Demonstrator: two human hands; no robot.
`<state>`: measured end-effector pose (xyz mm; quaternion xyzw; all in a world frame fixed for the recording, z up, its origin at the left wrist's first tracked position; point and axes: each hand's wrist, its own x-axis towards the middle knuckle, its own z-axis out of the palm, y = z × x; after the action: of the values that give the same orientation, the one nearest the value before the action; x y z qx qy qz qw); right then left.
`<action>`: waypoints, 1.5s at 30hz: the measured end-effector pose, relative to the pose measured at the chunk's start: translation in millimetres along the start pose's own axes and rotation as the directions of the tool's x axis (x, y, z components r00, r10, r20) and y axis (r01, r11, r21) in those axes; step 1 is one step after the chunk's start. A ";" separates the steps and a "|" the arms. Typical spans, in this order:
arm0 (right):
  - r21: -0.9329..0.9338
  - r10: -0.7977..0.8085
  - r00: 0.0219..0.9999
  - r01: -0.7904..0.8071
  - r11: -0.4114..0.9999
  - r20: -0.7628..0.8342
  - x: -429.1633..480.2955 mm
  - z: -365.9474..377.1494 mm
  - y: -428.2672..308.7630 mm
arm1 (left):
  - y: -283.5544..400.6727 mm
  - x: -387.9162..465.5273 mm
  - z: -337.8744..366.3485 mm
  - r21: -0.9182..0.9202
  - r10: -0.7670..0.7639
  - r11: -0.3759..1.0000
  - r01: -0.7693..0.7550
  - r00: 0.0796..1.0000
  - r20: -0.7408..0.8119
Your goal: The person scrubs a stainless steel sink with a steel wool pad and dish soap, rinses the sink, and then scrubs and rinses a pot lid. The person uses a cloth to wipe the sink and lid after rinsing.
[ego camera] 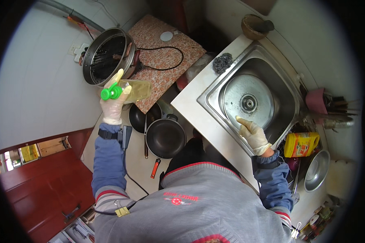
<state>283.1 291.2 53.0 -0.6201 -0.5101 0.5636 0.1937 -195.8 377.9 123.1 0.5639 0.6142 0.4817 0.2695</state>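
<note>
My left hand (113,104), in a pale thin glove, holds a clear plastic bottle (137,90) with a bright green cap (111,92). Yellowish liquid shows inside it, and the bottle lies tilted, its cap end in my fingers. Over the near edge of the steel sink (275,71), my right hand (253,135), gloved too, has its fingers at the rim of a round metal lid (232,94). One finger lies over the lid's surface; the others are curled and partly hidden. The lid sits within the sink, with a round fitting at its centre and wet-looking spots around that.
A steel-wool scourer (222,63) lies by the sink, near a mortar (252,27). A large pot (106,57) stands on a patterned board (158,39) with a black cord. Frying pans (165,138) are below. A yellow bottle (301,144) and metal bowl (317,170) are at right.
</note>
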 end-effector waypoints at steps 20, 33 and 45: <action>0.037 -0.205 0.972 0.202 0.979 0.111 -75.3 20.9 -26.7 | 134.8 -21.6 193.8 -0.428 0.463 0.863 -0.267 0.757 0.462; 0.212 -0.293 0.954 0.301 0.930 -0.068 -87.5 7.3 -4.6 | 133.1 -10.4 250.4 -0.348 0.457 0.889 -0.298 0.519 0.722; -0.511 -0.626 0.523 0.366 0.778 -0.578 -76.0 -40.8 -85.7 | 151.1 -15.6 295.6 0.077 0.129 0.952 -0.296 0.618 0.775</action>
<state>296.0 274.9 172.8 -0.6375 -0.6336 0.0985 0.4273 131.6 433.0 139.6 0.8064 0.4165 0.1648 0.3861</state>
